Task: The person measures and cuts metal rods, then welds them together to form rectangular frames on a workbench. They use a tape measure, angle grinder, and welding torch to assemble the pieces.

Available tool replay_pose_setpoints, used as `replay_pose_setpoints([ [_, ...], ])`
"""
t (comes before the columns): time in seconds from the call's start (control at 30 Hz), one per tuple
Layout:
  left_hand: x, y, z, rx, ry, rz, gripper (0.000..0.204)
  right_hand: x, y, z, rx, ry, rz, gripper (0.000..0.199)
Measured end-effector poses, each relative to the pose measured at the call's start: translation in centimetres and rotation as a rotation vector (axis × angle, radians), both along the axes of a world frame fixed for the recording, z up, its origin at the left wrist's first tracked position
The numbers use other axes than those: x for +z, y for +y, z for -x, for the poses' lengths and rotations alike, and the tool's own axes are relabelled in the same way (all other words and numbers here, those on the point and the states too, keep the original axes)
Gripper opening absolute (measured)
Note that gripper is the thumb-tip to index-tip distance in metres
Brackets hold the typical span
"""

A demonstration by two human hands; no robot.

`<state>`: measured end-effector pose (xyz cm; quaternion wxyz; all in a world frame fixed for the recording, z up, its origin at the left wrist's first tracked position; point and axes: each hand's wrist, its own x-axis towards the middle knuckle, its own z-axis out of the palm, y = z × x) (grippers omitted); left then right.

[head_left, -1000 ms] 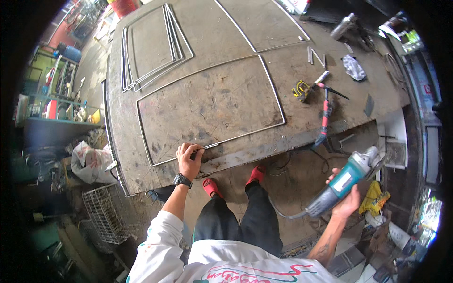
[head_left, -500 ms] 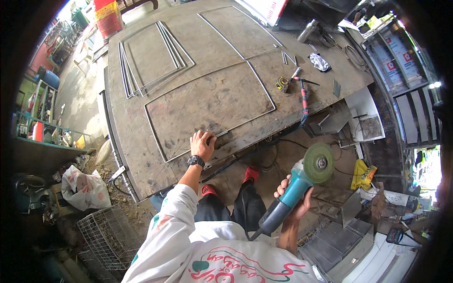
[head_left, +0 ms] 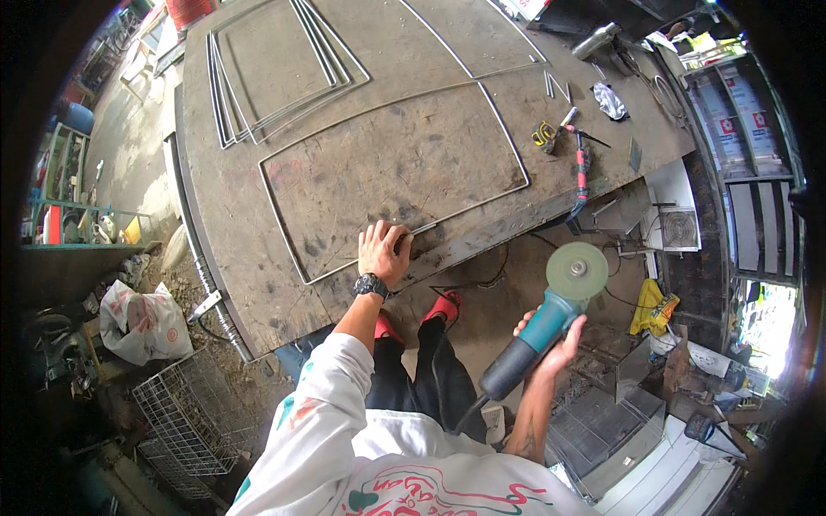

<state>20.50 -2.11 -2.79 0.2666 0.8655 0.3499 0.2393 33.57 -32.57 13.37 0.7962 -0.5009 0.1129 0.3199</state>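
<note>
Stained tabletop (head_left: 370, 172), left hand (head_left: 385, 253) at the metal frame (head_left: 283, 225), half-hidden grip unclear, right hand (head_left: 559, 348) tight around an angle grinder (head_left: 542, 330).

Teal-and-black angle grinder (head_left: 535, 334), red shoes (head_left: 442, 307)

At centre, the bare left hand (head_left: 384, 256) hides a short run of the thin grey rectangular metal-rod frame (head_left: 471, 208); I cannot verify the grip underneath. At 4 o'clock, the teal-and-black cylindrical angle grinder (head_left: 527, 348) conceals part of the bare right hand (head_left: 564, 346) from me. At 11 o'clock, the upper edge crops the nested thin grey metal frames (head_left: 315, 45) and the red round container (head_left: 188, 10).
</note>
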Motion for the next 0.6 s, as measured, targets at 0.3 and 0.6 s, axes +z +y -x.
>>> replay_pose_setpoints([
  [0.3, -0.3, 0.0, 0.0, -0.003, -0.001, 0.016, 0.014, -4.0, 2.8, -6.9, 0.488, -0.059, 0.392, 0.075],
  [0.6, 0.3, 0.2, -0.1, 0.005, -0.004, 0.044, 0.015, -4.0, 11.4, -8.9, 0.889, -0.174, 0.57, 0.073],
])
